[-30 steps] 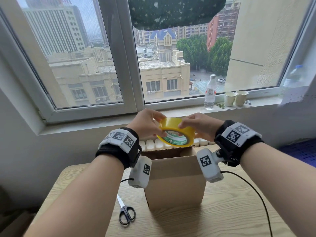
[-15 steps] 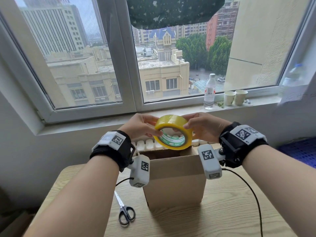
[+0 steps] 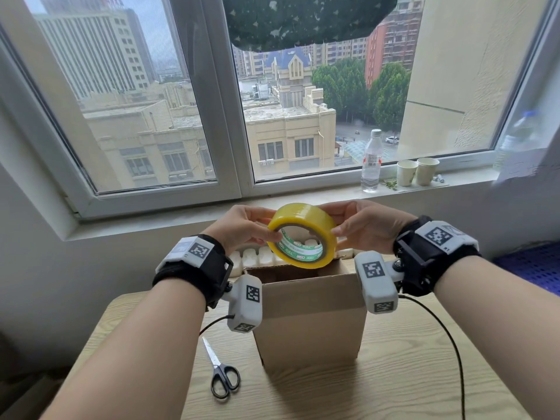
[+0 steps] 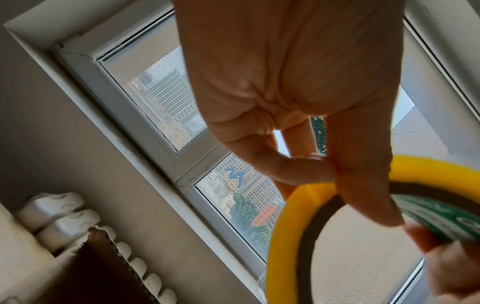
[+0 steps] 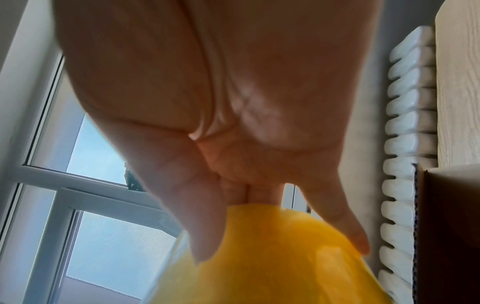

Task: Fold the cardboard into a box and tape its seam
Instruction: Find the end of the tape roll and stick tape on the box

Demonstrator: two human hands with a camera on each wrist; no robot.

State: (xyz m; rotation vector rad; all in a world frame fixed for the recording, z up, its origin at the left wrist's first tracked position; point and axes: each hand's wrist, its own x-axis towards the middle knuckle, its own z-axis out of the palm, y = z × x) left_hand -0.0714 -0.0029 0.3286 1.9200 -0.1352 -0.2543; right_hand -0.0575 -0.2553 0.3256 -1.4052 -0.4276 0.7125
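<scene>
A yellow roll of tape with a green inner label hangs in the air above the brown cardboard box. My left hand grips the roll's left edge, thumb on its near face and fingers behind. My right hand grips the right edge. The left wrist view shows the thumb lying across the tape roll into its hole. The right wrist view shows fingers on the tape roll. The box stands upright on the wooden table, its top open.
Black-handled scissors lie on the table left of the box. A white radiator runs behind the box under the sill. On the sill stand a water bottle and two paper cups. A black cable trails over the table's right side.
Both hands have lifted the tape roll a little higher above the box and tipped it, so its hole faces me more squarely. Box and scissors stayed put.
</scene>
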